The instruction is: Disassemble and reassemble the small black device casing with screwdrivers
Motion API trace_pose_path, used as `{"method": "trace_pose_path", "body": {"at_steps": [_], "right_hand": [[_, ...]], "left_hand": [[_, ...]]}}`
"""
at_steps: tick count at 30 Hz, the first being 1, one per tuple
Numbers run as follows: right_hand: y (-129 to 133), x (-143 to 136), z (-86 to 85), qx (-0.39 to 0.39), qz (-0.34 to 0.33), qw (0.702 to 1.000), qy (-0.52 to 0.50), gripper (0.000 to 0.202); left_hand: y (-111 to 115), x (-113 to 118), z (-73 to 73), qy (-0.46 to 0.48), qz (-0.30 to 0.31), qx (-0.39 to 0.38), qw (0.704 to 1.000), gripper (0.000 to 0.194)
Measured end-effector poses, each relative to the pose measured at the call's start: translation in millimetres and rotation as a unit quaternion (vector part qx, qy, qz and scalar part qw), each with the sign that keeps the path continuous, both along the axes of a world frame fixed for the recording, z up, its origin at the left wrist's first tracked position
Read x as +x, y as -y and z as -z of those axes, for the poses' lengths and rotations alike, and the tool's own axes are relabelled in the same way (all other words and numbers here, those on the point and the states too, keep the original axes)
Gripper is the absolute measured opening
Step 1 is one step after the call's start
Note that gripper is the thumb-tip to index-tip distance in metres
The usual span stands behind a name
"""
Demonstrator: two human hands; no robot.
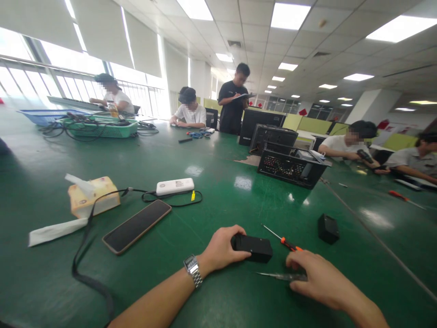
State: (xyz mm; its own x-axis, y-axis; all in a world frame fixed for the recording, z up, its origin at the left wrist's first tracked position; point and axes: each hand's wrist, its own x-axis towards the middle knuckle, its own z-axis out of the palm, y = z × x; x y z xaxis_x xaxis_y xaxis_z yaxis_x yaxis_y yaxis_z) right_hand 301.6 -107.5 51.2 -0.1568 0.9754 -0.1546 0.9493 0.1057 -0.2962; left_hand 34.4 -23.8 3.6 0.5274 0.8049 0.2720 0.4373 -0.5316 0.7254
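Observation:
My left hand (223,248), with a metal watch (193,270) on its wrist, grips one end of a small black rectangular box (257,248) on the green table. Thumb and fingers wrap its near and far sides. To the right, my right hand (319,278) has pointed metal tweezers (278,275) between thumb and curled fingers, tips toward the left. Their back end disappears into the hand. Just beyond those fingers lies a screwdriver (287,243) with an orange and black handle. A second, shorter black box (328,228) sits farther right.
Left on the table (211,209) are a phone (137,226), a tissue pack (94,196), a white power bank-like device (175,186) and a black strap (78,255). Open computer cases (290,166) stand behind. Cable-filled green basket (102,127) is far left. Several people sit or stand around.

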Motion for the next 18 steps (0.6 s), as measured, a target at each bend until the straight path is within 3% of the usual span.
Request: {"method": "trace_pose_path", "body": {"at_steps": [3,6,8,11,14,16,18], "right_hand": [[-11.9,-29.2,0.8,0.114,-0.016,0.992,-0.045,0.059],[-28.2,-57.7,9.9,0.156,-0.096,0.981,-0.056,0.088],[-37.0,-68.7,17.7,0.144,-0.144,0.977,-0.066,0.081],[-42.3,-64.5,24.9,0.159,-0.155,0.971,-0.085,0.063],[-40.3,-33.0,21.7,0.225,-0.068,0.968,-0.091,0.056],[-37.5,2.8,16.0,0.272,0.078,0.957,-0.068,0.059],[-33.9,49.0,12.9,0.287,0.253,0.924,-0.011,0.062]], "left_hand": [[0.7,1.2,1.8,0.003,-0.003,0.000,1.000,0.037],[0.8,2.4,2.9,0.014,-0.004,0.000,1.000,0.036],[0.1,1.8,2.7,0.043,0.008,-0.002,0.999,0.038],[-1.9,-1.9,1.4,0.116,0.009,-0.017,0.993,0.062],[-4.4,-5.9,1.3,0.148,-0.026,-0.026,0.988,0.068],[-5.6,-6.7,2.3,0.138,-0.055,-0.023,0.989,0.053],[-6.3,-5.9,3.5,0.125,-0.077,-0.015,0.989,0.042]]}}
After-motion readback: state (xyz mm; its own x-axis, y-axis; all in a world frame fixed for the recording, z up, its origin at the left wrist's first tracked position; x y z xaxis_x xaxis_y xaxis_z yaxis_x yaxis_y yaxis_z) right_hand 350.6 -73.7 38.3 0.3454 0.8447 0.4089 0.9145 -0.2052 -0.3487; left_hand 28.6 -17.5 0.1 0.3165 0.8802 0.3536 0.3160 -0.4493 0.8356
